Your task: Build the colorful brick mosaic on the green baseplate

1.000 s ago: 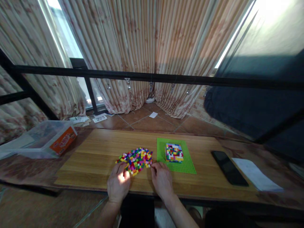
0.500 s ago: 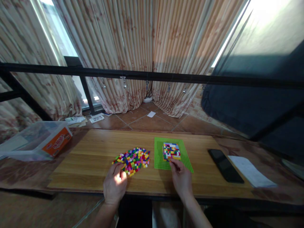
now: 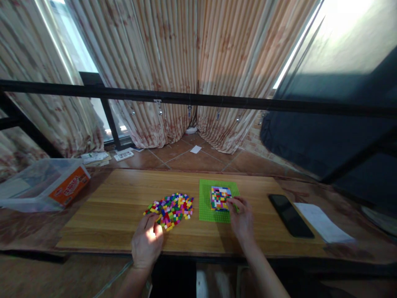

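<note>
A heap of small, many-coloured toy bricks (image 3: pixel 173 209) lies on the wooden board. At its lower left edge rests my left hand (image 3: pixel 148 240), fingers curled together, and whatever they may hold is hidden. To the right, a green baseplate (image 3: pixel 204 207) carries a block built of mixed coloured bricks (image 3: pixel 220 198). My right hand (image 3: pixel 242 217) reaches over the baseplate with thumb and fingers pinched at the right side of the built block. Anything between those fingertips is too small to make out.
A black phone (image 3: pixel 290 215) and a white sheet of paper (image 3: pixel 322 223) lie at the right. At the left stands a clear plastic box with an orange label (image 3: pixel 68 188). A dark metal bar (image 3: pixel 173 96) crosses beyond the board, before curtains (image 3: pixel 167 49).
My right hand has shifted from the near edge of the built block to its right side. My left hand stays by the heap. The whole view has slid slightly.
</note>
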